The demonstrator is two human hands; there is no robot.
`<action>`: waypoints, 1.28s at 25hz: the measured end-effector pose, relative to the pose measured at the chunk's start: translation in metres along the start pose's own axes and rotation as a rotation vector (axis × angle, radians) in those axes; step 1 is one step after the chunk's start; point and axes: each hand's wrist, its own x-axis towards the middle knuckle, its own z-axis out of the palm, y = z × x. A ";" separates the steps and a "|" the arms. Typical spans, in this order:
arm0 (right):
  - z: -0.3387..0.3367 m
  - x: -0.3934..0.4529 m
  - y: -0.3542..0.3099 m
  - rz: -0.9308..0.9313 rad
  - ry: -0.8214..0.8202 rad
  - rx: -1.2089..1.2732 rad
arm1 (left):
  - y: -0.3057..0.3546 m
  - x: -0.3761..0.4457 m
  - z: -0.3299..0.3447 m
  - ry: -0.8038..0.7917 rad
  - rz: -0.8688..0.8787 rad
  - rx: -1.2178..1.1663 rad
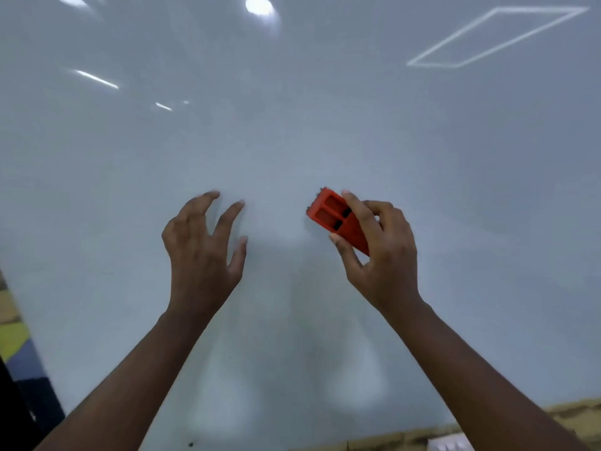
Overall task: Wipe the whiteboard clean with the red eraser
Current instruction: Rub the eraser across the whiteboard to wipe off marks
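The whiteboard [292, 131] fills nearly the whole view, glossy and pale, with no marker writing visible on it. My right hand [380, 252] grips the red eraser [336, 218] between thumb and fingers, holding it against or just off the board right of centre. The eraser is a red plastic block with two recessed windows and dark slots. My left hand [203, 249] is left of it, fingers spread and slightly bent, fingertips at or near the board surface, holding nothing.
Ceiling light reflections show on the board: a bright spot [258, 4] at the top and a rhombus outline [494, 37] at the upper right. The board's lower edge meets a wooden strip [406, 436]. A patterned floor [13, 340] shows at the far left.
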 end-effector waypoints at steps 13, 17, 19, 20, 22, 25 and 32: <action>0.020 0.170 -0.064 -0.212 0.097 -0.019 | -0.031 0.160 -0.056 0.167 0.114 0.201; 0.028 0.213 -0.081 -0.306 0.122 -0.063 | -0.044 0.189 -0.064 0.211 0.129 0.238; 0.030 0.230 -0.085 -0.350 0.173 -0.080 | -0.051 0.207 -0.070 0.255 0.094 0.248; 0.031 0.238 -0.087 -0.364 0.194 -0.087 | -0.055 0.215 -0.072 0.275 0.076 0.252; 0.033 0.254 -0.089 -0.371 0.224 -0.091 | -0.064 0.231 -0.074 0.291 0.053 0.251; 0.037 0.274 -0.091 -0.371 0.247 -0.106 | -0.080 0.247 -0.076 0.291 0.026 0.239; 0.048 0.305 -0.089 -0.470 0.348 -0.113 | -0.119 0.276 -0.081 0.345 0.034 0.279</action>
